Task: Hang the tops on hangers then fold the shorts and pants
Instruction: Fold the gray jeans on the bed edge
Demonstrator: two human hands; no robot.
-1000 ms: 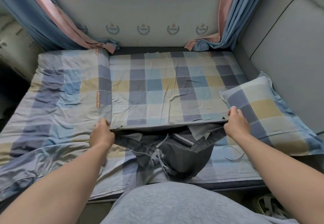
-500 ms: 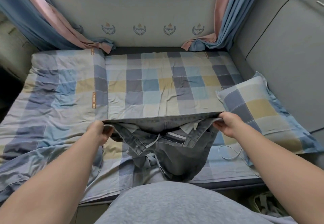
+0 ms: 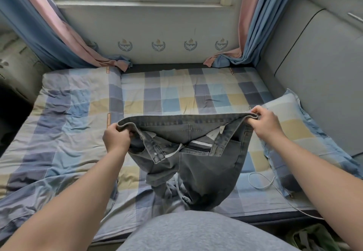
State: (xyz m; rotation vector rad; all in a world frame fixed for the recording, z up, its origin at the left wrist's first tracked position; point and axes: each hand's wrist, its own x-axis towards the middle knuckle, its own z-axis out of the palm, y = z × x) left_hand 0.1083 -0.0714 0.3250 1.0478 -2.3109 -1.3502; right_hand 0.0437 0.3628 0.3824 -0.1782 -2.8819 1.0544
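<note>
Above the near half of the checked bed (image 3: pixel 176 97), holding up a pair of grey jeans (image 3: pixel 206 168) by the waistband (image 3: pixel 186 117) and stretching it level between both hands. Gripping its left end in the left hand (image 3: pixel 115 140), fingers curled round the denim. Pinching its right end in the right hand (image 3: pixel 265 125), thumb on top. Hanging open at the fly, zip (image 3: pixel 196 148) undone and button flap drooping forward. Trailing down onto the sheet, legs bunching in a heap by the bed's near edge.

Probably straightening the garment before laying it flat for the fold.

- Risking a crooked fold by lowering it with the legs bunched, trapping creases and mismatching the seams.
- Risking the loose front flap tucking under itself while going down, leaving a lump at the waist.
- Risking catching the white cable (image 3: pixel 261 182), lying on the sheet beside the pillow (image 3: pixel 290 125), by spreading the denim too far right.
- Risking the heaped legs sliding off the near edge by easing either grip too soon.
</note>
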